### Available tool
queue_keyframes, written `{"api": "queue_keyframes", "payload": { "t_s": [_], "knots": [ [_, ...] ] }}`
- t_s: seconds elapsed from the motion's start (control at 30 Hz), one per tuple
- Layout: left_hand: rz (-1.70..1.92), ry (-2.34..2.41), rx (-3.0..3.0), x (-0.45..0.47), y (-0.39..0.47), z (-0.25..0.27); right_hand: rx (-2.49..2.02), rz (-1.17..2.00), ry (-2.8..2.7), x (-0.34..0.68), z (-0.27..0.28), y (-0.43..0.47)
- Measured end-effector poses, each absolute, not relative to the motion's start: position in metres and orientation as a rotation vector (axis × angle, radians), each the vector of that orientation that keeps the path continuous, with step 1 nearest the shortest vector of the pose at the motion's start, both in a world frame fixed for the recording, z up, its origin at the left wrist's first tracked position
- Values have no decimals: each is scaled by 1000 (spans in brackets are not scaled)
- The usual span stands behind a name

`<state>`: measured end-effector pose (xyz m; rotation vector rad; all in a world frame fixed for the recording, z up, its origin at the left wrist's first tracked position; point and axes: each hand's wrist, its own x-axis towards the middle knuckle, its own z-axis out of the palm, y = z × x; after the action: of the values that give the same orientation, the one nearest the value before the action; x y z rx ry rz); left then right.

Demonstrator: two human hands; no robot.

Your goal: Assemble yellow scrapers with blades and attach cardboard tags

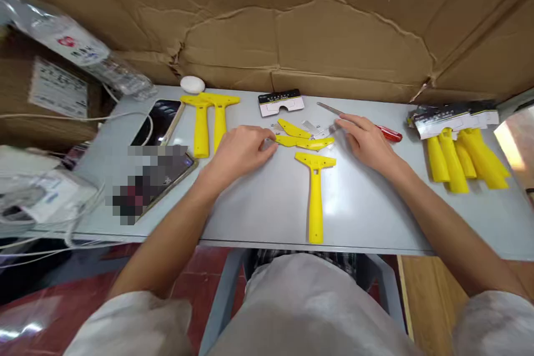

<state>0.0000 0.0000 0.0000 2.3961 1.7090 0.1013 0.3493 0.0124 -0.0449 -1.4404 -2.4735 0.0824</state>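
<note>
My left hand (242,151) rests on the table with thumb and forefinger apart, fingertips at the left end of several curved yellow plastic pieces (292,129). My right hand (365,140) is open, its fingers stretched over a screwdriver lying on the table; the red handle (390,133) shows to the right and the metal shaft (327,108) to the left. Between my hands, small clear bits (311,127) and tiny metal parts lie around the yellow pieces. Nearer to me lies a yellow T-shaped scraper handle (316,200), head pointing away.
Two more yellow handles (201,130) lie left beside phones (156,122) and a white oval object (192,84). A black-and-white card (281,103) lies at the back. Carded yellow handles (448,161) are piled right. Cardboard (312,39) walls the far edge; cables (83,211) hang left.
</note>
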Motion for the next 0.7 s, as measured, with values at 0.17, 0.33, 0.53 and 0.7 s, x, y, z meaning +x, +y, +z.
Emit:
{"api": "queue_keyframes", "payload": {
  "t_s": [0.17, 0.33, 0.53, 0.7],
  "knots": [
    [119, 1710, 2395, 1, 0, -3, -1585, 131, -2607, 337, -22, 24],
    [246, 1703, 2402, -3, 0, -6, -1672, 116, -2578, 339, -18, 28],
    [405, 1647, 2440, -4, -1, -7, -1568, 313, -2444, 356, -21, 25],
    [612, 1402, 2571, 0, -6, -15, -1443, 481, -2271, 355, -7, 6]
  ]
}}
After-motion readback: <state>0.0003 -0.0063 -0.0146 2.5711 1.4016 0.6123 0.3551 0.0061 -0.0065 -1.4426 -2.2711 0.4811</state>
